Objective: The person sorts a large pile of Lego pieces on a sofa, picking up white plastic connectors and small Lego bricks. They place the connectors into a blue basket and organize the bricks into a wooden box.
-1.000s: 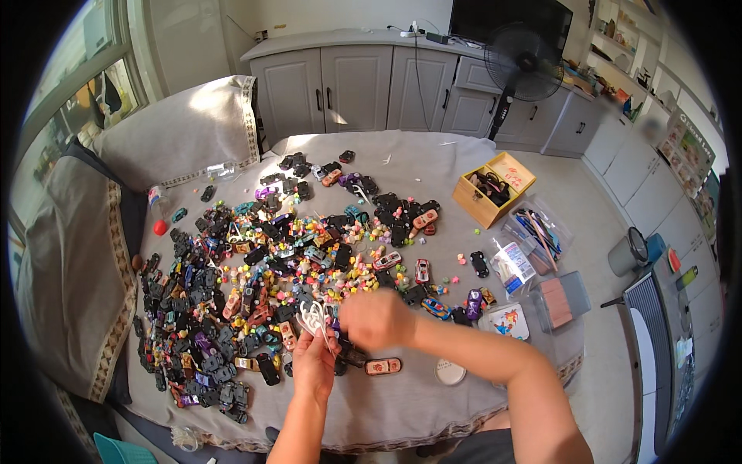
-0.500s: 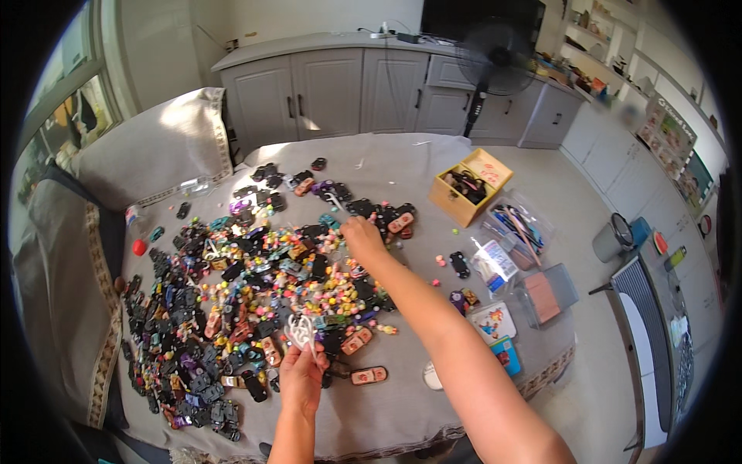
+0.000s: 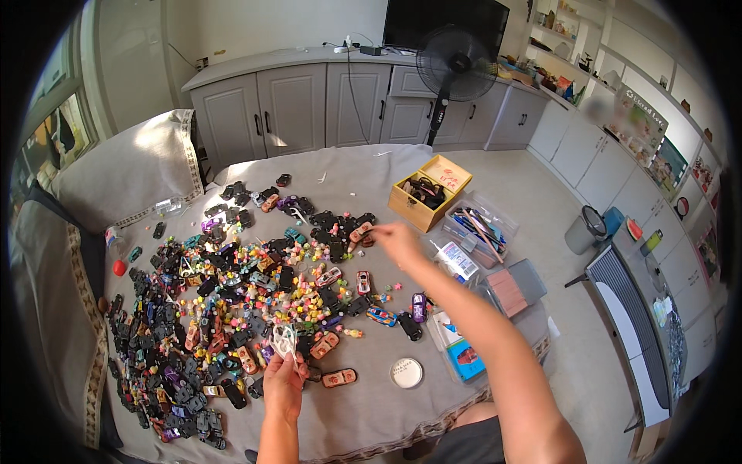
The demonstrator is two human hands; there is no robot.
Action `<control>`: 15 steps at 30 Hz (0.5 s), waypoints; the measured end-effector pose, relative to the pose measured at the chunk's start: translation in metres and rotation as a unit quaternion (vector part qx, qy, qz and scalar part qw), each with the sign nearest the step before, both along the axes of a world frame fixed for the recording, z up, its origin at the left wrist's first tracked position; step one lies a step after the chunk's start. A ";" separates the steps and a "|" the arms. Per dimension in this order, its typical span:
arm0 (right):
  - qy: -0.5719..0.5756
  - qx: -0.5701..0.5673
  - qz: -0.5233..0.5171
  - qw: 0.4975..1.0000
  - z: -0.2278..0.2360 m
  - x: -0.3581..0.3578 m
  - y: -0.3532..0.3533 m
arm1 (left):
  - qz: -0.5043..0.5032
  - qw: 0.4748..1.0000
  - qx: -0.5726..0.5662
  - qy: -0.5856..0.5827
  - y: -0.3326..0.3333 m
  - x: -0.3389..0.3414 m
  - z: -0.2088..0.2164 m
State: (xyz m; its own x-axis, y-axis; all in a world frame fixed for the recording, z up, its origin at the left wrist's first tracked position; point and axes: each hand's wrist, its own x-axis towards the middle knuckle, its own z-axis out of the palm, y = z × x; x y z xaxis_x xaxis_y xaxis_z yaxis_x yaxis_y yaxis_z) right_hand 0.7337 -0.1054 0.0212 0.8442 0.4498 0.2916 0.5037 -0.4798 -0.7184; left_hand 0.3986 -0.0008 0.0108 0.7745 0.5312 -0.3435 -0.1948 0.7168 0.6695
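Note:
A bundle of looped white cord [image 3: 285, 340] is pinched in my left hand [image 3: 284, 387], over the near edge of a large heap of small toys. My right hand [image 3: 398, 243] is stretched to the heap's far right side. Its fingers are drawn together beside an orange-pink toy car [image 3: 360, 232]; whatever lies between the fingertips is too small to make out. Black toy cars [image 3: 174, 379] and colourful beads [image 3: 309, 313] make up much of the heap. Another orange toy car [image 3: 338, 377] lies just right of my left hand.
Along the right of the cloth-covered table [image 3: 348, 417] stand a wooden box [image 3: 410, 205], a clear bin of pens [image 3: 479, 232], a white bottle [image 3: 457, 261] and a blue-edged case [image 3: 468, 359]. A round white lid [image 3: 406, 373] lies near the front. Behind the table stands a black fan [image 3: 456, 66].
My right hand has shifted right, from inside the heap to beside the orange-pink car. My left hand keeps the white cord. The whole view has shifted, and the arm uncovers several cars.

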 end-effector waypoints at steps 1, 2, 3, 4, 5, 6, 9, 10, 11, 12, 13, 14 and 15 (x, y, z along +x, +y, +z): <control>0.038 -0.014 -0.045 0.998 0.019 -0.001 0.002 | 0.012 1.000 0.007 0.008 0.003 -0.008 0.001; 0.009 -0.012 -0.096 0.995 0.014 0.032 -0.017 | -0.004 1.000 0.007 0.004 0.000 -0.004 0.002; -0.014 0.019 -0.155 0.988 0.003 0.063 -0.027 | -0.012 1.000 0.010 0.005 -0.001 -0.003 0.003; 0.022 0.043 -0.186 0.981 0.001 0.086 -0.034 | -0.007 1.000 0.008 0.006 0.000 -0.003 0.002; 0.044 0.106 -0.214 0.970 -0.008 0.110 -0.044 | -0.005 1.000 0.005 0.004 0.001 -0.002 0.001; -0.011 0.068 -0.253 0.965 -0.012 0.130 -0.050 | -0.002 1.000 0.002 0.004 0.002 -0.001 0.000; -0.014 0.077 -0.296 0.952 -0.027 0.176 -0.066 | -0.001 1.000 0.002 0.004 0.004 -0.001 -0.004; 0.006 0.074 -0.318 0.945 -0.041 0.195 -0.064 | 0.003 1.000 0.002 0.008 0.005 -0.001 -0.004; 0.024 0.107 -0.353 0.929 -0.042 0.199 -0.061 | 0.006 1.000 0.000 0.013 0.005 -0.001 -0.002; 0.040 0.139 -0.389 0.910 -0.044 0.201 -0.059 | 0.006 1.000 0.003 0.010 0.006 0.000 -0.002; 0.008 0.124 -0.417 0.901 -0.048 0.200 -0.057 | 0.005 1.000 0.007 0.006 0.006 0.000 -0.002; -0.019 0.109 -0.437 0.893 -0.042 0.183 -0.043 | 0.012 1.000 0.011 0.006 0.008 -0.002 -0.003; -0.051 0.093 -0.461 0.881 -0.033 0.169 -0.038 | 0.016 1.000 0.010 0.010 0.009 -0.003 -0.003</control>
